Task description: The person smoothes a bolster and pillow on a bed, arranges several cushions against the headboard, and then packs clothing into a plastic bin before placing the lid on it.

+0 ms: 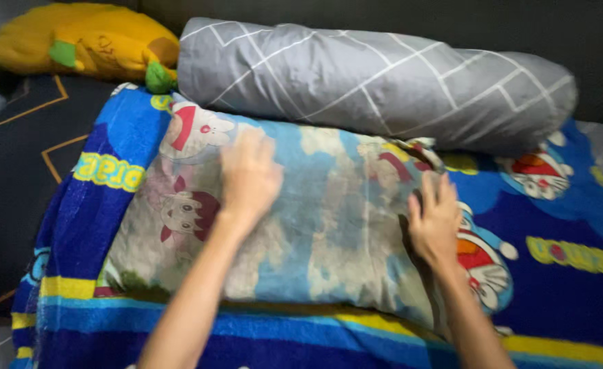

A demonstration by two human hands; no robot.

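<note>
A blue blanket (575, 294) with cartoon figures and yellow stripes covers most of the bed, running from the left edge to the right and down to the bottom of the view. On top of it lies a cartoon-print pillow (329, 219), its faded case filled out by the stuffing inside, long side running left to right. Just behind the pillow, and touching its far edge, rests a grey bolster (383, 78) with thin white lines, lying crosswise against a dark wall. At the far left corner sits a yellow plush toy (83, 41) with green bits, touching the bolster's left end. A dark sheet (21, 157) with orange line patterns shows to the left of the blanket.

Both forearms reach in from the bottom edge. The left hand (248, 179) lies palm down on the left-centre of the pillow, the fingers pointing away toward the bolster; it is blurred, so whether the fingers are spread or together cannot be told. The right hand (437, 222) rests on the pillow's right end, palm down, fingers slightly spread and pointing up toward the bolster, fingertips at the gathered edge of the case.
</note>
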